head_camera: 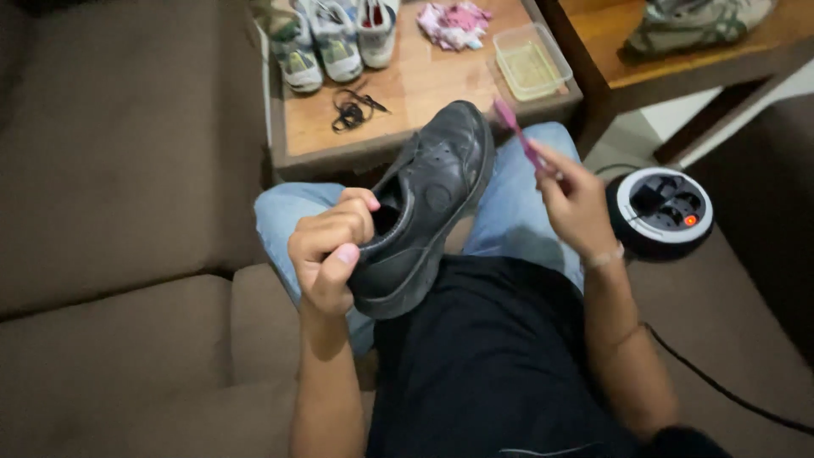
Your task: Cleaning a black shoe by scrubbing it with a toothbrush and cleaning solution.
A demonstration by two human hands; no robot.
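My left hand (pixel 331 250) grips a black leather shoe (pixel 428 199) by its heel and collar, holding it above my lap with the toe pointing away from me. My right hand (pixel 572 199) holds a pink toothbrush (pixel 519 136) by its handle, with the brush end raised near the shoe's toe. I cannot tell whether the bristles touch the shoe. I am seated, with blue jeans and a dark shirt below the shoe.
A small wooden table (pixel 424 85) in front carries several sneakers (pixel 335 38), loose black laces (pixel 352 110), a crumpled pink cloth (pixel 454 24) and a clear plastic container (pixel 532 61). A round cable reel (pixel 661 212) sits at the right. Brown sofa cushions (pixel 119 170) lie at the left.
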